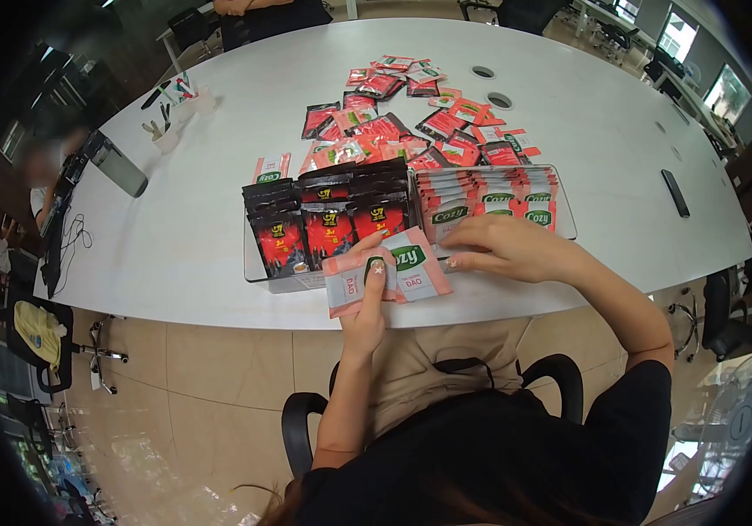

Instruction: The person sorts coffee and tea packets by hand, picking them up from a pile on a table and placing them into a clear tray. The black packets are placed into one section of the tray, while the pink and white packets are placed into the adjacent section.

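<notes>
Pink-and-white Cozy tea sachets [422, 280], at least two overlapping, are pinched in my left hand [363, 307] with the thumb on top. My right hand [507, 250] hovers at the front edge of a clear tray [566, 203], thumb and fingers apart, close to the held sachets; nothing shows between its fingers. Cozy sachets [448, 217] stand in rows inside that tray. To its left, another clear tray [284, 282] carries upright black-and-red G7 coffee sachets [281, 245] in three columns.
Behind the trays lies a loose pile of mixed sachets [380, 130] on the white table [192, 210]. A bottle [119, 165] and cups of pens [163, 138] are at the left, a black phone-like object [675, 194] at the right. Another person's hands [240, 5] appear across the table.
</notes>
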`<state>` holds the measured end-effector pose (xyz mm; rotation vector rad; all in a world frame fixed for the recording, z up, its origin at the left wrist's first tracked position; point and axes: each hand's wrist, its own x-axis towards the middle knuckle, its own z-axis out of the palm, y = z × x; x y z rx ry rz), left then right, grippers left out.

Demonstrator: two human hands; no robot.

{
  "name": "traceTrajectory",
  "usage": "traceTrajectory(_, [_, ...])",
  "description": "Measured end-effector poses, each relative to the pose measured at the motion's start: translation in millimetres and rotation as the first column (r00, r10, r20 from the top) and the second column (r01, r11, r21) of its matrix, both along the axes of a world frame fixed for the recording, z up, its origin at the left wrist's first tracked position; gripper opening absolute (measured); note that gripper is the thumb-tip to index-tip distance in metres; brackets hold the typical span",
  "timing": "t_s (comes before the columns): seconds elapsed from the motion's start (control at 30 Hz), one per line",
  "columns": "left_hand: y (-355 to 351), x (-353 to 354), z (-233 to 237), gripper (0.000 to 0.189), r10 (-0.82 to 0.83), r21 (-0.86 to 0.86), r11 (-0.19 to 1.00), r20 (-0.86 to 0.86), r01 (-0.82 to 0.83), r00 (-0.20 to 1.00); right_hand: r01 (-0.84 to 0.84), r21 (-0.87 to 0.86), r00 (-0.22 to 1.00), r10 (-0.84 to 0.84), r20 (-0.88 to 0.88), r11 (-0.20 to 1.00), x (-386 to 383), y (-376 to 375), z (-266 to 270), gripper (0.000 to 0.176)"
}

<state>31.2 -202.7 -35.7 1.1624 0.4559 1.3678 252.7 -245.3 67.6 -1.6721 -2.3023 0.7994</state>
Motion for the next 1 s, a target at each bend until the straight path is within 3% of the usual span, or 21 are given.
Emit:
traceTrajectory(0.17, [1, 1, -1, 0.030, -0.005, 0.013, 1.000, -0.027, 0.005, 1.000, 0.007, 0.047, 1.000, -0.006, -0.020, 0.999, -1, -1, 7, 0.038])
traceTrajectory(0.27, [-3, 0, 8, 0.029, -0.061, 0.001, 0.998, -0.013, 0.061, 0.998, 0.057, 0.171, 0.994, -0.041, -0.101, 0.984, 1, 0, 10, 0.035])
traceTrajectory(0.37, [-4, 1, 9, 0.029, -0.098, 0.007, 0.995, -0.043, 0.099, 0.994, 0.196, 0.215, 0.894, -0.084, -0.441, 0.957, -12, -2, 15, 0.030])
traceTrajectory(0.53, [-4, -3, 9, 0.034, -0.241, 0.033, 0.967, -0.195, 0.252, 0.951, 0.170, 0.208, 0.903, -0.068, -0.424, 0.963, -32, -4, 21, 0.033])
traceTrajectory(0.63, [0, 4, 6, 0.037, -0.106, 0.205, 0.968, -0.174, 0.142, 0.979, 0.230, 0.261, 0.904, -0.107, -0.414, 0.937, -25, -7, 23, 0.033])
traceTrajectory(0.73, [-3, -2, 22, 0.041, -0.378, -0.097, 0.922, -0.012, 0.375, 0.926, 0.396, 0.394, 0.882, -0.224, -0.415, 0.829, 0, -13, 35, 0.029])
traceTrajectory(0.83, [-2, 0, 17, 0.039, -0.326, -0.048, 0.945, -0.052, 0.323, 0.944, 0.525, 0.355, 0.829, -0.371, -0.417, 0.774, 27, -21, 35, 0.021])
traceTrajectory(0.9, [1, 1, 16, 0.037, -0.257, 0.126, 0.952, -0.177, 0.281, 0.950, 0.588, 0.309, 0.788, -0.441, -0.430, 0.748, 37, -24, 24, 0.017])
traceTrajectory(1.0, [4, 2, 10, 0.035, -0.178, 0.316, 0.912, -0.265, 0.260, 0.948, 0.548, 0.279, 0.823, -0.448, -0.349, 0.789, 41, -26, 10, 0.014])
